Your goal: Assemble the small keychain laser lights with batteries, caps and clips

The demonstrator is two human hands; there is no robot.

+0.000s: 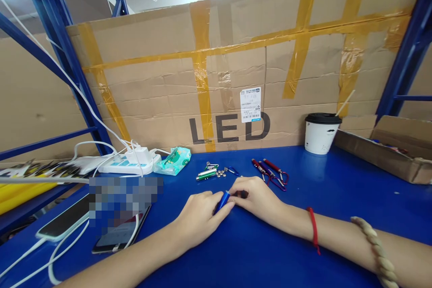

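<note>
A small blue tube (pixel 222 201) is held between the thumb and fingers of my left hand (pixel 201 213), above the blue table (pixel 263 252). The fingertips of my right hand (pixel 258 198) are pinched at the tube's upper end; anything between them is too small to make out. Just beyond my hands lie green and silver tubes (pixel 206 174), several small round cells (pixel 221 173) and a blue carabiner clip (pixel 232 170). Behind my right hand are red and dark tubes (pixel 272 166) with red carabiner clips (pixel 280 183).
A lidded cup (pixel 320 135) with a straw stands at the back right, beside an open cardboard box (pixel 388 159). On the left are two phones (pixel 64 218), white cables, a power strip (pixel 124 165) and a green packet (pixel 174 161). Taped cardboard (pixel 162 99) closes off the back.
</note>
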